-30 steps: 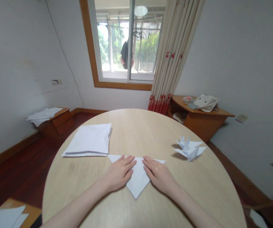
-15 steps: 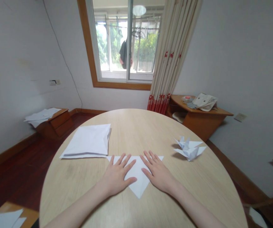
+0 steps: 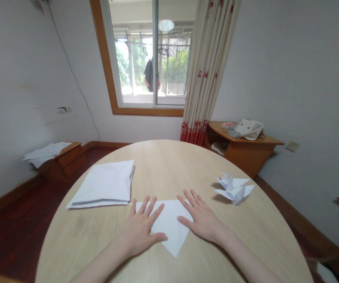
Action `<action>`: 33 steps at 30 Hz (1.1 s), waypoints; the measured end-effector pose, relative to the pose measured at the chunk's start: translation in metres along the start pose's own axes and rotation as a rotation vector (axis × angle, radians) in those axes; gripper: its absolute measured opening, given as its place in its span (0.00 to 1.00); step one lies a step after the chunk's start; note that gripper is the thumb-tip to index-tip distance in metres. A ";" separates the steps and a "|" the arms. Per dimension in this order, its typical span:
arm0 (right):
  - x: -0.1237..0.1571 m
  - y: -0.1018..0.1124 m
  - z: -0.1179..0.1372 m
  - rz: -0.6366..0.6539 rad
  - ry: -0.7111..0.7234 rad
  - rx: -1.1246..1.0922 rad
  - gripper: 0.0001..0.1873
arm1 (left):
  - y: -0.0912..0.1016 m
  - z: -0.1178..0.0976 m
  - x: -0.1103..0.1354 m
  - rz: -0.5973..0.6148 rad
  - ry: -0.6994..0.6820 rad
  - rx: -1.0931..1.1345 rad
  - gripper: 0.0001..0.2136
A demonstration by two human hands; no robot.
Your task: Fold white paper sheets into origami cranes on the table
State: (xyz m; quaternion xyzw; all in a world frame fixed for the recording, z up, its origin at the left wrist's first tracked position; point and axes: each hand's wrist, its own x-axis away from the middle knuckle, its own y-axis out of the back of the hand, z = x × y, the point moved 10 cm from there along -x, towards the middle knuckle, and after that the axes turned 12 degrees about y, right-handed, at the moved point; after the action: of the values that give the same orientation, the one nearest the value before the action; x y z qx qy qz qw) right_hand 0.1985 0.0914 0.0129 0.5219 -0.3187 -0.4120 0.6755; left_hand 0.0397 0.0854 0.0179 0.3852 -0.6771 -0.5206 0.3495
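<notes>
A white sheet of paper (image 3: 171, 224), folded to a triangle, lies flat on the round wooden table (image 3: 169, 157) with one corner pointing toward me. My left hand (image 3: 141, 230) rests on its left part, fingers spread and thumb stretched to the right. On the right part lies my right hand (image 3: 200, 218), its fingers also spread and its thumb pointing inward. The far corners of the paper are partly covered by my fingers. Neither hand grips anything.
A stack of white paper (image 3: 103, 182) lies at the left of the table. Folded paper cranes (image 3: 234, 190) stand at the right. Behind are a window, a curtain (image 3: 200, 78), a corner cabinet (image 3: 246, 151) with a bag (image 3: 249, 129), and a low drawer unit (image 3: 72, 159) with papers.
The view has shifted slightly, so the table sits a little lower. My hands have slid a little farther apart over the triangle, and more of its middle shows.
</notes>
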 end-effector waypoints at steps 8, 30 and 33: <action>0.001 0.003 -0.007 -0.009 -0.003 -0.031 0.38 | 0.003 -0.010 0.000 0.071 -0.185 0.116 0.45; 0.010 0.026 0.047 -0.008 0.350 -0.244 0.51 | 0.026 -0.001 -0.001 -0.039 -0.161 0.278 0.33; 0.012 0.030 0.049 -0.041 0.385 -0.256 0.52 | 0.028 0.001 -0.001 -0.050 -0.148 0.276 0.26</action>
State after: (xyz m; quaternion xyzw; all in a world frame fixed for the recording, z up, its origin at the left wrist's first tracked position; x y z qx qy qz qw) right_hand 0.1686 0.0630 0.0539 0.5075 -0.1185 -0.3554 0.7760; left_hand 0.0349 0.0917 0.0448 0.4069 -0.7564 -0.4578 0.2294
